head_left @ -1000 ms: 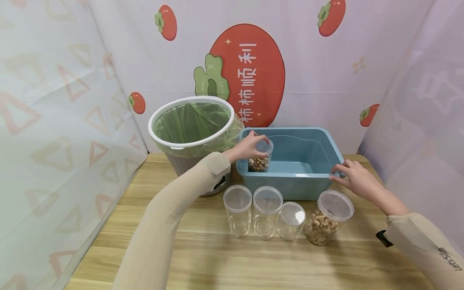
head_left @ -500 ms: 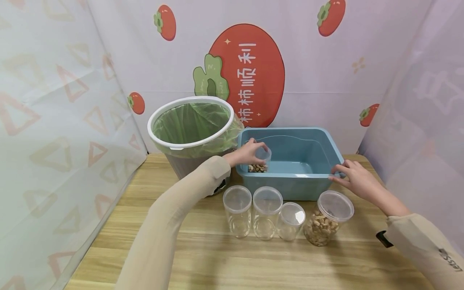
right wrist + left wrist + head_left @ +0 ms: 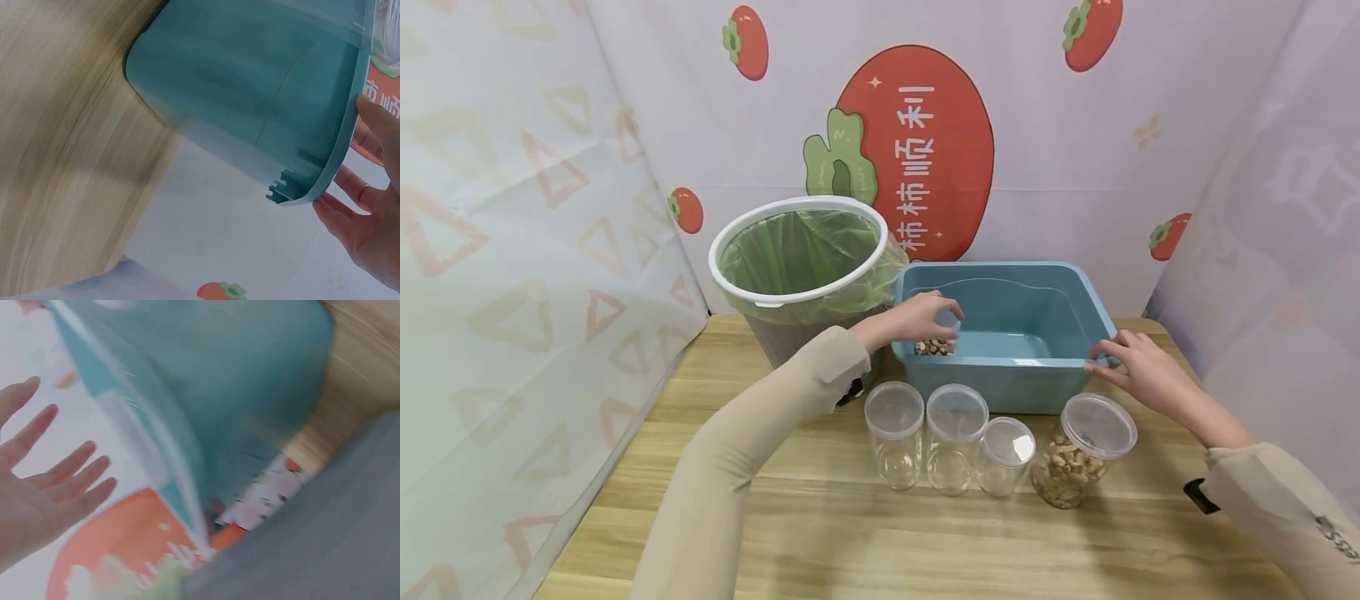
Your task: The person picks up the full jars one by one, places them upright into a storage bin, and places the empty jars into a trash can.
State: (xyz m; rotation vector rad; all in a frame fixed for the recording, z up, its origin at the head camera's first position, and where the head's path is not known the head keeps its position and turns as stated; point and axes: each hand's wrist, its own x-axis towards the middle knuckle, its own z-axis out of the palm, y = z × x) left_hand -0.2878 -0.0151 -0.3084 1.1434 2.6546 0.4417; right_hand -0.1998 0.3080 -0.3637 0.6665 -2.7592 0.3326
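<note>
A small clear jar of nuts (image 3: 934,347) stands inside the blue plastic bin (image 3: 1015,392) at its front left corner. My left hand (image 3: 925,315) hovers just over that jar; in the left wrist view the left hand (image 3: 44,487) has its fingers spread and straight, holding nothing, beside the bin (image 3: 237,394). My right hand (image 3: 1138,371) holds the bin's front right rim. In the right wrist view the right hand (image 3: 369,219) has its thumb on top of the rim and its fingers under the bin (image 3: 250,81).
A bin-liner-lined trash can (image 3: 797,250) stands left of the bin. In front of the bin, on the wooden table (image 3: 850,533), stand three empty lidded clear jars (image 3: 957,437) and a lidded jar of peanuts (image 3: 1078,462). Printed cloth walls close in three sides.
My left hand lowered the jar of nuts down into the bin and has opened above it. The right hand stayed on the bin's rim.
</note>
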